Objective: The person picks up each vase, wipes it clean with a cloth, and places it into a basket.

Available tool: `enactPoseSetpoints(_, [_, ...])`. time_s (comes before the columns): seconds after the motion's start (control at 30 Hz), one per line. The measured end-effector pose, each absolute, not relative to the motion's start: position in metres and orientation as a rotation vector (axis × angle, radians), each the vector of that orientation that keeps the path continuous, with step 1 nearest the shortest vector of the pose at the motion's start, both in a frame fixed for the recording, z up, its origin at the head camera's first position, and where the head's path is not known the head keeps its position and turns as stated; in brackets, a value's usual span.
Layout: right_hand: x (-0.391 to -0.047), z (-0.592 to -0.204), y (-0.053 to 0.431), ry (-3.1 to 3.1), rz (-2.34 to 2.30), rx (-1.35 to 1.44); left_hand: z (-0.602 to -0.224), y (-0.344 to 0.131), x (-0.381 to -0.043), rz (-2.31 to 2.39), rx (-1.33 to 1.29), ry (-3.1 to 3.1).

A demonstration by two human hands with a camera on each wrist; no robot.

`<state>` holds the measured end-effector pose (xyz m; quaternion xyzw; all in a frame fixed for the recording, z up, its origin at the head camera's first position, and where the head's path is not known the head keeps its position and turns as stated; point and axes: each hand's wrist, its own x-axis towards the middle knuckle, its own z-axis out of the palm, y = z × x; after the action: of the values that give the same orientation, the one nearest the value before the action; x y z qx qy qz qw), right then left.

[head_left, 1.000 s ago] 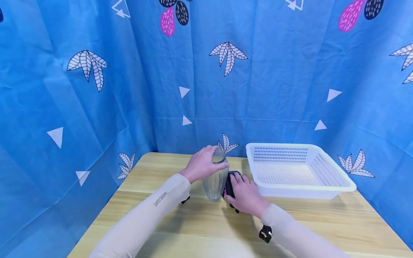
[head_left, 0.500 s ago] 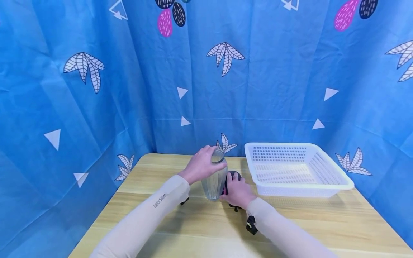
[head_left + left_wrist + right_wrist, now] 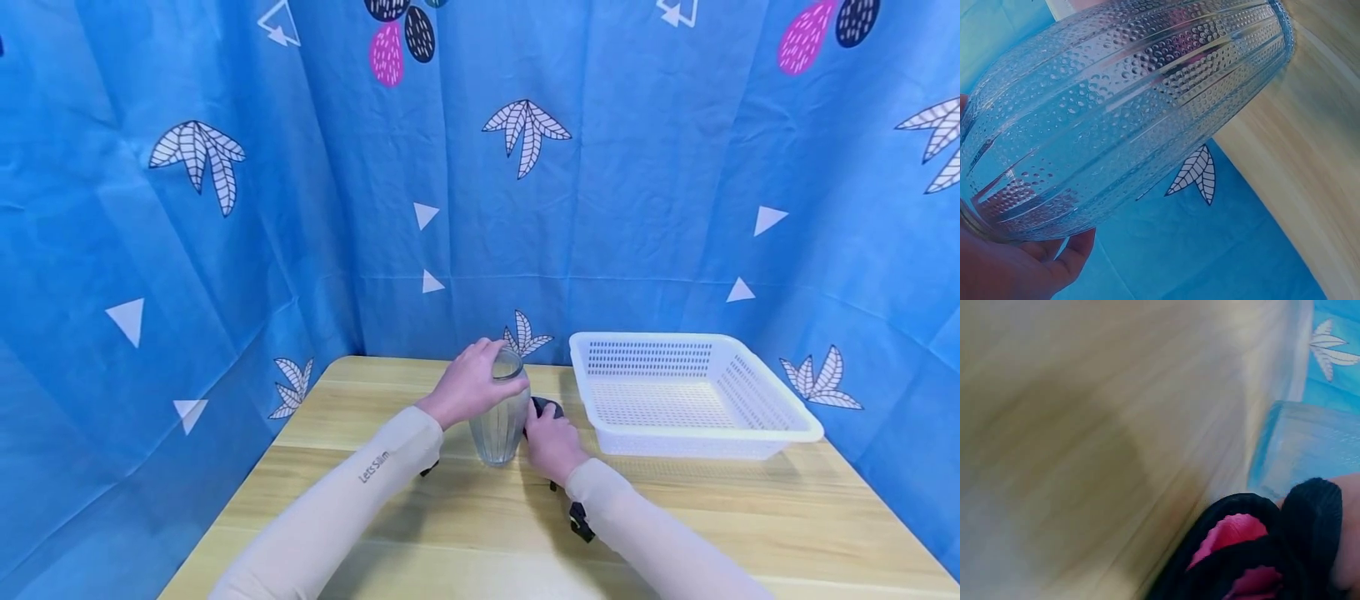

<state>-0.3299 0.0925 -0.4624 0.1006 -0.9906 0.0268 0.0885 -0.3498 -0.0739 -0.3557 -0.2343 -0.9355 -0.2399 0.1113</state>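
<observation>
A ribbed clear glass vase stands upright on the wooden table. My left hand grips it around the neck, thumb in front, below the rim. In the left wrist view the vase shows a dimpled surface, and part of the left hand curls at its mouth end. Just right of the vase, my right hand grips a black fabric item with pink lining, mostly hidden under the hand. The right wrist view shows the item's black edges and wavy pink inside; its exact kind cannot be told.
A white perforated plastic basket sits on the table to the right of both hands. Blue patterned curtain encloses the table at the back and sides. A dark strap piece hangs at the right wrist.
The right hand has shifted slightly left, and its fingers have closed from lying over the black item to gripping it. The left hand and the vase stay in place.
</observation>
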Motion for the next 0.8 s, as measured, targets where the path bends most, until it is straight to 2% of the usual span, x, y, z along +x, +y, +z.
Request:
enactPoseSetpoints(0.13, [-0.330, -0.463, 0.097, -2.910, 0.171, 0.282, -0.355, -0.074, -0.349, -0.685, -0.697, -2.753])
enactPoseSetpoints(0.53, [-0.301, -0.442, 0.104, -2.652, 1.044, 0.200, -0.354, -0.072, -0.348, -0.420, -0.648, -2.706])
enactPoseSetpoints(0.8, [-0.282, -0.420, 0.108, -2.403, 1.246, 0.228, -0.357, -0.075, -0.351, -0.480, -0.651, -2.657])
